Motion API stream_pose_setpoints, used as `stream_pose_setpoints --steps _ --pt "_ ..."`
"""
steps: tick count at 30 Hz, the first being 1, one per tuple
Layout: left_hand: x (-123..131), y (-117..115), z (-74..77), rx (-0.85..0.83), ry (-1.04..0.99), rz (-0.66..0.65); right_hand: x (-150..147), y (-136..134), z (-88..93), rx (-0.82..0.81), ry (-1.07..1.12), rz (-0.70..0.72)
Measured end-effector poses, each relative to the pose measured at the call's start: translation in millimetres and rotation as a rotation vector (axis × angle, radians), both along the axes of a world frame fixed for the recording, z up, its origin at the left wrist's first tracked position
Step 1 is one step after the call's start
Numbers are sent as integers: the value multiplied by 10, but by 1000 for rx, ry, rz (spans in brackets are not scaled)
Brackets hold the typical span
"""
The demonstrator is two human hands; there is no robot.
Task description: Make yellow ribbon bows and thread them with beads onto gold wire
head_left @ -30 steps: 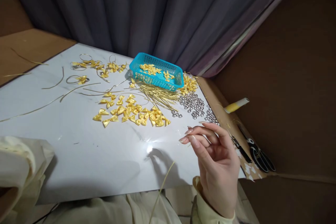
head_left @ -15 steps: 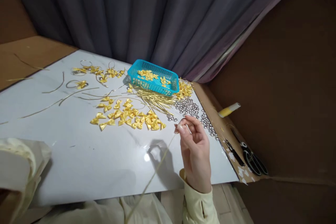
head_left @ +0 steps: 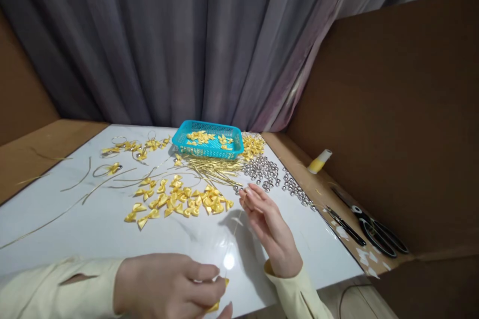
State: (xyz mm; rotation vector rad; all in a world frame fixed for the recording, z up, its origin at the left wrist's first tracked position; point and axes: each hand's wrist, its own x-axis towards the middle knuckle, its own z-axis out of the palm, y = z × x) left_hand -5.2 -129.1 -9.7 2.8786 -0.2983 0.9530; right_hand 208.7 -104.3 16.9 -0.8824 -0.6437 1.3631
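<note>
My left hand [head_left: 168, 281] is low at the front of the table, its fingers closed on a yellow satin bow [head_left: 214, 306], mostly hidden by them. To the right, my right hand [head_left: 271, 227] is raised above the table, thumb and fingers pinching a thin gold cord [head_left: 236, 224]. The cord runs down from these fingertips towards the bow. Just beyond my hands lies a spread of yellow satin bows [head_left: 190, 202]. Small silver beads [head_left: 262, 169] are heaped past my right fingertips.
A blue basket [head_left: 207, 153] holding yellow bows stands at the back, with cut gold cords [head_left: 213, 169] before it. Looped bow pieces [head_left: 140, 147] lie back left. Scissors [head_left: 377, 234], a black-handled tool [head_left: 346, 227] and a yellow-white tube [head_left: 320, 162] are on the right.
My left hand has come into view from the lower left, with the yellow bow in its fingers. My right hand still pinches the cord. The camera view has tilted upward.
</note>
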Motion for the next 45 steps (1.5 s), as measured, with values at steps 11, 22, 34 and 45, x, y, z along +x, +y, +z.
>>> stream_pose_setpoints --steps 11,22,34,45 --pt "724 163 -124 -486 224 -143 328 276 -58 -191 -126 309" --pt "762 491 -62 -1103 80 295 398 273 12 -191 -159 440" --pt "764 387 -57 -594 18 367 299 152 34 -141 -153 640" --pt "812 341 36 -568 55 401 284 176 60 -201 -93 772"
